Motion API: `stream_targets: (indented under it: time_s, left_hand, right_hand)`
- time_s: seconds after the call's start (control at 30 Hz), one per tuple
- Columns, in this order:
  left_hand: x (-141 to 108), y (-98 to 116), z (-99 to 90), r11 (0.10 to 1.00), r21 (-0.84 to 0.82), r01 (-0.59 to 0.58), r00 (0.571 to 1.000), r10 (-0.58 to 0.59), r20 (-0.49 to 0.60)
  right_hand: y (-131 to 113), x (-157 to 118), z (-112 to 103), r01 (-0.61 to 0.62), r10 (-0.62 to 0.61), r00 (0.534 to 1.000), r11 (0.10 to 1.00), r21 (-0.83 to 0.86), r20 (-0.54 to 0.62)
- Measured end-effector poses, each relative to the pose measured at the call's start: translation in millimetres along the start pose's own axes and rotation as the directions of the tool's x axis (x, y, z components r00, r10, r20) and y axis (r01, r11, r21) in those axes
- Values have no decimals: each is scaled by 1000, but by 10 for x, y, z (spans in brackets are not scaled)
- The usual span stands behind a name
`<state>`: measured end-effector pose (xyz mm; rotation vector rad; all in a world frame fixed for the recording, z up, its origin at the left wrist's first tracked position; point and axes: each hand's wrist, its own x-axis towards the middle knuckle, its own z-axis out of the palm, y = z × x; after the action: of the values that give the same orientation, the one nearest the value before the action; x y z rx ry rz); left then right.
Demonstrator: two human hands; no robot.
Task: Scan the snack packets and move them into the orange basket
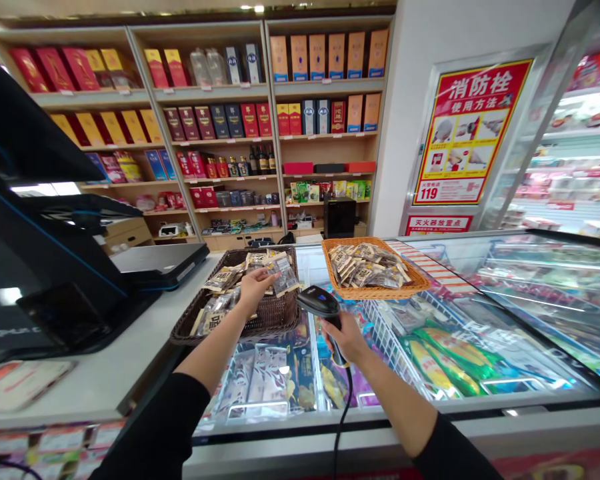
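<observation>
My left hand holds a small clear snack packet by its edge, above the right part of a dark brown wicker basket. More packets lie in that basket. Wrapped around the handle of a black barcode scanner is my right hand. The scanner's head points left, close to the packet but apart from it. A cable hangs down from its handle. Behind my right hand, an orange wicker basket holds several similar packets.
Both baskets rest on a glass-topped freezer with bagged goods inside. At the left are a counter, a scale and a dark register screen. Shelves of boxes and bottles stand behind.
</observation>
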<state>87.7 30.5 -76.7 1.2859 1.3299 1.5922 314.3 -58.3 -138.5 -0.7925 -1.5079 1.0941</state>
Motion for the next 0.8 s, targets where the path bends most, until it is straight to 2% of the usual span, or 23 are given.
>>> stream_targets:
  time_s: [0.17, 0.3, 0.37, 0.43, 0.47, 0.53, 0.63, 0.7, 0.73, 0.8]
  left_hand:
    - [-18, -12, 0, 1000, 20, -7, 1000, 7, 12]
    - [-9, -3, -35, 999, 13, -30, 999, 29, 32]
    - [43, 65, -20, 1000, 10, -19, 997, 18, 76]
    - [135, 181, 85, 1000, 23, 19, 983, -23, 180]
    - [188, 245, 188, 998, 39, 46, 967, -54, 250]
    - [286, 355, 507, 992, 87, 92, 916, -119, 384]
    - [358, 391, 1208, 974, 214, 75, 850, -175, 497]
    - [357, 332, 1715, 934, 356, -36, 850, -159, 502]
    - [353, 293, 1949, 887, 451, -101, 856, -153, 493]
    - [361, 225, 2343, 828, 536, -166, 870, -133, 475]
  right_hand:
    - [28, -10, 19, -11, 11, 999, 1000, 18, -39]
    - [-21, 2, -26, 50, -48, 996, 998, 31, -76]
    - [-63, 53, -99, 84, -69, 987, 991, 100, -144]
    - [-103, 138, -214, 124, -58, 957, 968, 220, -286]
    - [-118, 187, -289, 149, -37, 929, 948, 282, -367]
    - [-128, 274, -480, 206, 13, 860, 906, 370, -511]
    - [-76, 327, -845, 281, 30, 764, 884, 374, -644]
    - [-3, 305, -1098, 329, -12, 698, 893, 306, -716]
    - [39, 287, -1211, 346, -34, 665, 899, 268, -746]
    - [116, 259, -1384, 354, -35, 600, 908, 226, -799]
